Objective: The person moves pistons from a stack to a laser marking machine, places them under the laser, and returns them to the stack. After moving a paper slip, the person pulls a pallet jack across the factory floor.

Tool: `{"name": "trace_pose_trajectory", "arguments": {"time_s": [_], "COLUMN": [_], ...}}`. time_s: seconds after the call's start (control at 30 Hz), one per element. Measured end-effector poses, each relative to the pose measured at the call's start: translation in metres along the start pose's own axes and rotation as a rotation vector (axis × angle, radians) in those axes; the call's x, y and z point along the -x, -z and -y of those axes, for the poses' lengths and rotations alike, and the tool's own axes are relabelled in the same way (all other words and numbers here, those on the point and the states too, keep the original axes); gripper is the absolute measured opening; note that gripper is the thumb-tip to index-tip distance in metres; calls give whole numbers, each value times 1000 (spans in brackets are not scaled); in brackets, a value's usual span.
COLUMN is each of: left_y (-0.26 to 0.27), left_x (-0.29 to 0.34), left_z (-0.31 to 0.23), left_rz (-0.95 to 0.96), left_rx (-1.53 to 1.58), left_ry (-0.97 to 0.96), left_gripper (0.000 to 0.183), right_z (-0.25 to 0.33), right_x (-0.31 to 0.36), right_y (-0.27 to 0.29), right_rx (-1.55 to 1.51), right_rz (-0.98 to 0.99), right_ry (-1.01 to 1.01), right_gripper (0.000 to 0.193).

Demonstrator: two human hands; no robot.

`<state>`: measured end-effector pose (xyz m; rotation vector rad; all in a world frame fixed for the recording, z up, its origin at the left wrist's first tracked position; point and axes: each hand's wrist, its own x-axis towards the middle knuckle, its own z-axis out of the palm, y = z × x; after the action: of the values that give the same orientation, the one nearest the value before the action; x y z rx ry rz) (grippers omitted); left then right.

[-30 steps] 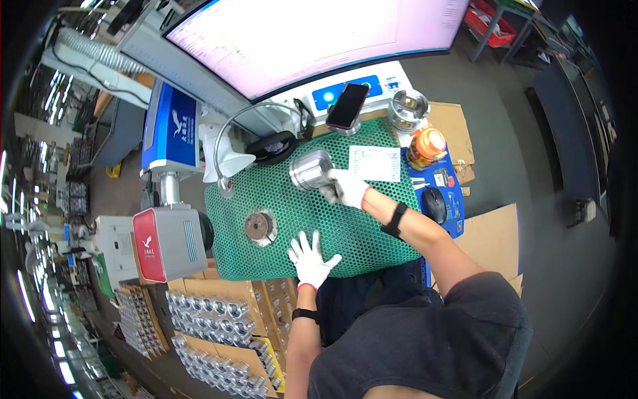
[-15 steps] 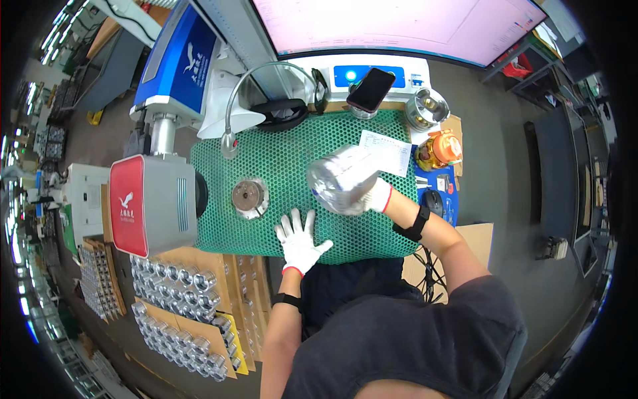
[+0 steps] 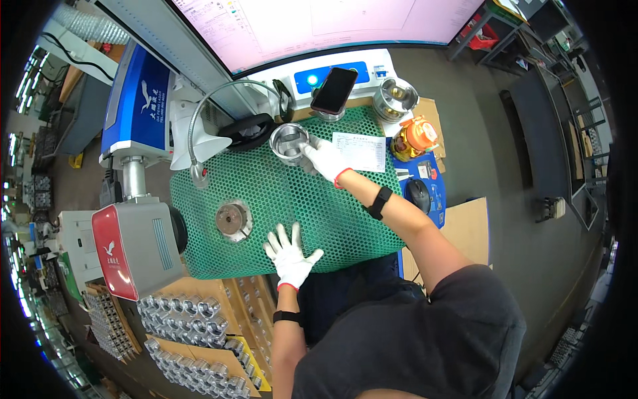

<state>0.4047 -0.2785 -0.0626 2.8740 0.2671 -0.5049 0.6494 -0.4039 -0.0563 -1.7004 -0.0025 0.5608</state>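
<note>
My right hand [image 3: 323, 159], in a white glove, grips the near right side of a shiny hollow metal cylinder [image 3: 290, 150]. The cylinder stands at the far side of the green perforated mat [image 3: 319, 219], its open end facing up. Whether it rests fully on the mat I cannot tell. My gloved left hand [image 3: 290, 256] lies at the mat's near edge, fingers spread and holding nothing. Beyond its fingertips to the left sits a round fixture [image 3: 233, 220] with a brownish disc on top. A printed paper sheet [image 3: 360, 151] lies right of my right hand.
A red and grey machine head [image 3: 136, 249] overhangs the mat's left edge. Behind stand a bendy lamp [image 3: 198, 171], black case [image 3: 247, 132], phone [image 3: 334, 90] and metal bowl [image 3: 395, 100]. An orange-lidded jar [image 3: 416, 137] and mouse [image 3: 418, 194] are right; cartons of metal parts [image 3: 193, 362] lower left.
My right hand has carried the metal cylinder away from me and to the left, toward the mat's far edge. The view has turned slightly. My left hand stays spread on the mat.
</note>
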Motion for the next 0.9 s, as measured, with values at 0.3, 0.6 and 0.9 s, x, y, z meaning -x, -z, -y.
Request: {"name": "trace_pose_trajectory", "arguments": {"time_s": [0.3,0.6,0.9], "left_y": [-2,-1,-4], "left_x": [4,1,3], "left_z": [-1,-2,0], "left_rz": [-35,-26,-29], "left_rx": [9,12,21], "left_ry": [-3,-10,-6], "left_gripper": [101,102,103], "right_z": [-1,-18,-8], "right_x": [41,12,43], "right_y": [83,101,99], "right_rx": [1117,1139,1175], "right_rz": [-470,-378,-293], "right_ry": [457,134,312], "right_gripper": [66,72,48]}}
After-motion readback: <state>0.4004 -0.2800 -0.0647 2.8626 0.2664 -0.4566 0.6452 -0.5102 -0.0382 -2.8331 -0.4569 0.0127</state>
